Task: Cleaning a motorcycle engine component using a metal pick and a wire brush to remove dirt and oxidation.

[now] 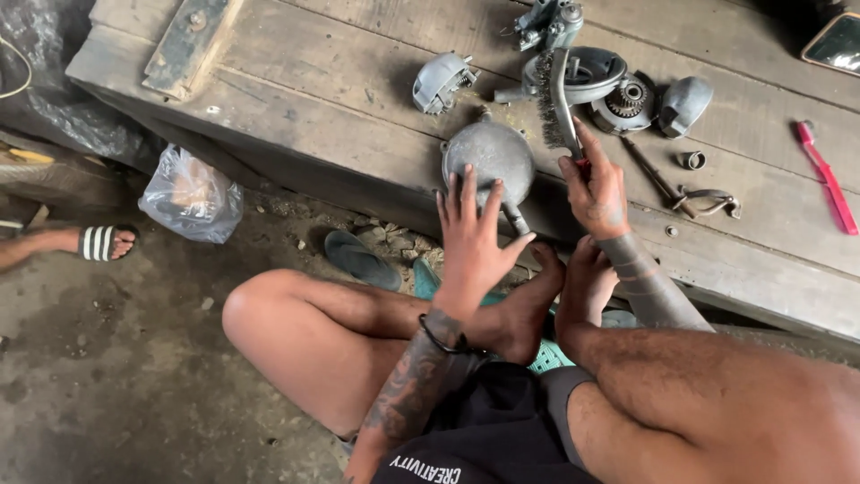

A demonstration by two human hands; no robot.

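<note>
Person seated cross-legged on the ground, bare knees at 6 o'clock, feet tucked against the edge of a low wooden bench (pixel 340 108).

Left hand (pixel 473 240): fingers spread wide, open, fingertips resting on the lower rim of a round grey metal housing (pixel 491 152); nothing gripped. Housing lies flat on the bench edge, just above centre, its short stem pointing down toward 5 o'clock past the thumb.

Right hand (pixel 596 193): closed around the handle of a wire brush (pixel 554 103). Brush points up toward 12 o'clock, bristles facing left, its head overlapping a round metal cover (pixel 591 72) behind it. Brush is just beside the housing, at its 2 o'clock; contact between them cannot be told.

Farther back on the bench: a small grey ribbed casing (pixel 441 81) at 11 o'clock of the housing; a geared part (pixel 627 100) and a domed grey cap (pixel 685 103) at 2 o'clock; pliers (pixel 708 202) and a red toothbrush (pixel 829 179) out at 3 o'clock.

On the floor: a dark sandal (pixel 358 260) below the bench edge, a clear plastic bag (pixel 190 195) at 9 o'clock, and another person's foot in a striped slide (pixel 100 242) at far 9 o'clock.
</note>
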